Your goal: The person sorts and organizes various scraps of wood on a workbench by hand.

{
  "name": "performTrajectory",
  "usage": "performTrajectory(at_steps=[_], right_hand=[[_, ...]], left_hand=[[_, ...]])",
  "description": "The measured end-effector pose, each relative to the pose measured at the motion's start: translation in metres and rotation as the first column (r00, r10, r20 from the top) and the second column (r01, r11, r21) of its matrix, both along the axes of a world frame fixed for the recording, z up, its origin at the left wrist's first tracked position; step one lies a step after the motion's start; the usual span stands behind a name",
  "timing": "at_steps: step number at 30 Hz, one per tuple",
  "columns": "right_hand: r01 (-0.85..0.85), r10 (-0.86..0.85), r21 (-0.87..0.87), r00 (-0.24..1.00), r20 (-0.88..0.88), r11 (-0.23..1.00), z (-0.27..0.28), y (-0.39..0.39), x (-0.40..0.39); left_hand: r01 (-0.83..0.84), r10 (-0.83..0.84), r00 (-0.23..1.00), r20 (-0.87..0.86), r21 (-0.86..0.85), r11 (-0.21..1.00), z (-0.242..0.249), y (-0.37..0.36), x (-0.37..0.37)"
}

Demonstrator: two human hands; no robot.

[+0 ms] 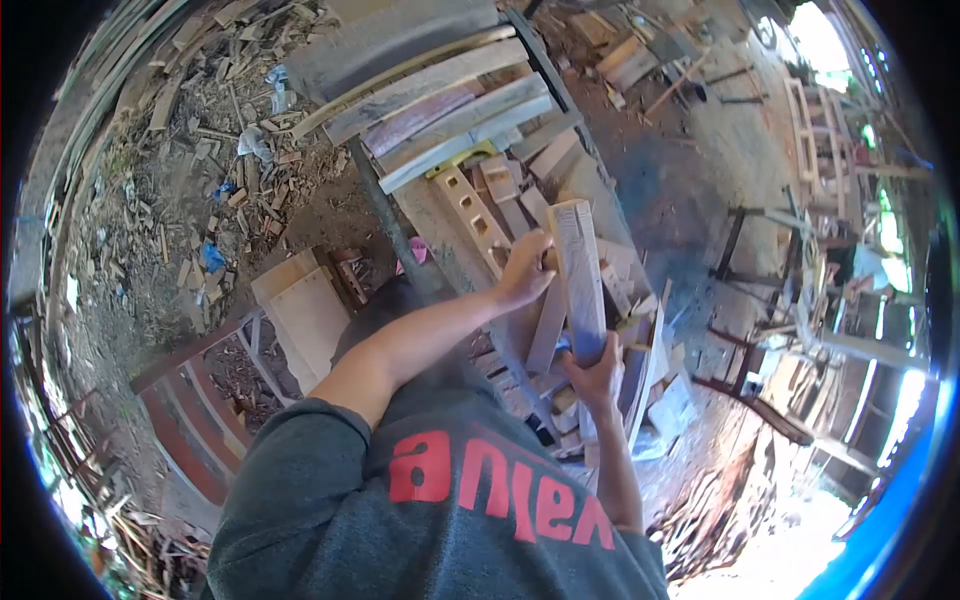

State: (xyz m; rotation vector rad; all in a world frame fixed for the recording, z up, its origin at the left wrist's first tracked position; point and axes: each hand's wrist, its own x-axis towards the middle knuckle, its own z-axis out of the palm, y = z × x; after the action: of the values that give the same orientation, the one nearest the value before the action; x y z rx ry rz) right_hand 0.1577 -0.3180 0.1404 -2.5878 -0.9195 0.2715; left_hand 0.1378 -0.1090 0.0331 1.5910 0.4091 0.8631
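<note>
A thick squared length of wood (580, 265) stands tilted in front of me above the cluttered workbench. Around its lower end, the fingers and thumb of my right hand (596, 374) are wrapped. My left hand (526, 270) is a closed fist against the wood's left side, near its upper end. A small brown bit shows at that fist, but I cannot make out what it grips. Left of the wood lies a pale wooden piece with several square holes (468, 208). Loose wood offcuts lie under and beside my hands.
Long planks (440, 85) lie across the bench's far part, with a yellow object (462, 160) by the nearest one. A slatted reddish-brown wooden frame (195, 425) and flat boards (303, 315) stand at my left. Wood scraps (215, 200) litter the ground.
</note>
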Motion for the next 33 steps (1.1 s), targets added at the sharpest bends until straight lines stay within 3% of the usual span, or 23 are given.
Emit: performTrajectory(at_steps=[2,3,4,6,8,9,10,12,13,14,16,18,19,22,23,24,26,28,29,30,32,33], right_hand=[[0.214,-0.179,0.144,0.958,-0.224,0.966,0.037,0.015,-0.002],[0.276,-0.243,0.214,0.955,-0.169,0.937,0.065,0.031,-0.011],[0.074,-0.13,0.606,0.99,0.049,0.792,0.055,0.033,-0.008],[0.138,-0.116,0.672,0.99,-0.077,0.728,0.06,0.031,-0.014],[-0.076,0.059,0.332,0.996,0.06,0.94,0.021,0.018,-0.003],[0.073,-0.073,-0.01,0.989,-0.132,0.997,0.02,0.021,-0.005],[0.066,-0.066,-0.008,0.99,-0.126,0.998,0.025,0.02,-0.005],[0.058,-0.058,0.168,0.998,-0.005,0.984,0.036,0.024,0.003],[0.283,-0.245,0.227,0.953,-0.178,0.932,0.042,0.027,-0.001],[0.2,-0.198,0.356,0.979,-0.042,0.913,0.054,0.031,-0.003],[0.229,-0.192,0.6,0.973,-0.126,0.766,0.055,0.037,-0.015],[0.053,-0.048,0.335,0.999,-0.026,0.941,0.019,0.028,-0.009],[0.071,-0.075,-0.069,0.996,-0.043,0.995,0.019,0.028,-0.009],[0.072,-0.067,0.078,0.995,-0.069,0.994,0.044,0.035,-0.002],[0.167,-0.148,0.216,0.984,-0.099,0.962,0.056,0.042,-0.008],[0.102,-0.128,0.312,0.99,0.062,0.945,0.072,0.052,-0.013],[0.119,-0.194,0.652,0.98,0.044,0.749,0.04,0.039,-0.012],[0.092,-0.071,0.275,0.994,-0.088,0.957,0.031,0.036,-0.009],[0.071,-0.073,-0.061,0.997,-0.031,0.996,0.021,0.033,-0.007],[0.072,-0.073,-0.059,0.997,-0.026,0.996,0.027,0.034,-0.005],[0.078,-0.069,0.11,0.994,-0.08,0.991,0.043,0.037,0.002],[0.157,-0.14,0.14,0.982,-0.128,0.978,0.069,0.054,-0.007]], left_hand=[[-0.021,0.022,0.994,-0.107,0.003,1.0,0.006,-0.004,-0.007],[-0.056,0.058,0.997,-0.055,0.04,0.998,0.01,-0.004,-0.009],[-0.05,0.053,0.997,-0.057,0.042,0.998,0.008,-0.003,-0.009],[-0.005,0.003,0.991,-0.131,-0.017,1.0,0.006,-0.001,-0.008],[-0.009,0.004,0.997,-0.079,-0.054,0.999,0.002,0.001,-0.006],[-0.006,0.003,0.999,-0.033,-0.095,0.995,0.002,0.002,-0.005],[-0.012,0.01,1.0,-0.028,-0.093,0.996,0.002,0.001,-0.004],[-0.039,0.035,0.992,-0.122,-0.034,0.999,-0.001,0.003,-0.003],[-0.078,0.076,0.994,-0.08,-0.023,0.997,0.007,0.002,-0.006],[-0.072,0.069,0.994,-0.084,-0.023,0.997,0.007,0.001,-0.008],[-0.058,0.054,0.993,-0.107,-0.031,0.998,0.009,0.001,-0.007],[-0.056,0.054,0.998,-0.036,-0.038,0.998,0.001,0.003,-0.004],[-0.051,0.053,0.998,0.033,-0.045,0.998,-0.003,0.004,-0.003],[-0.019,0.016,0.996,-0.088,-0.04,0.999,0.002,0.004,-0.008],[-0.009,0.003,0.995,-0.099,-0.053,0.999,0.004,-0.001,-0.012],[-0.033,0.029,0.995,-0.091,-0.043,0.999,0.007,0.0,-0.011],[-0.062,0.059,0.995,-0.077,-0.032,0.998,0.008,0.001,-0.008],[-0.079,0.074,0.994,-0.08,-0.063,0.995,0.009,0.004,-0.007],[-0.077,0.072,0.995,-0.075,-0.062,0.995,0.006,0.003,-0.008],[-0.04,0.036,0.997,-0.07,-0.062,0.997,0.004,0.002,-0.009],[-0.026,0.021,0.997,-0.074,-0.064,0.998,-0.004,0.006,-0.008],[-0.034,0.028,0.993,-0.112,-0.052,0.998,-0.005,0.002,-0.009]])
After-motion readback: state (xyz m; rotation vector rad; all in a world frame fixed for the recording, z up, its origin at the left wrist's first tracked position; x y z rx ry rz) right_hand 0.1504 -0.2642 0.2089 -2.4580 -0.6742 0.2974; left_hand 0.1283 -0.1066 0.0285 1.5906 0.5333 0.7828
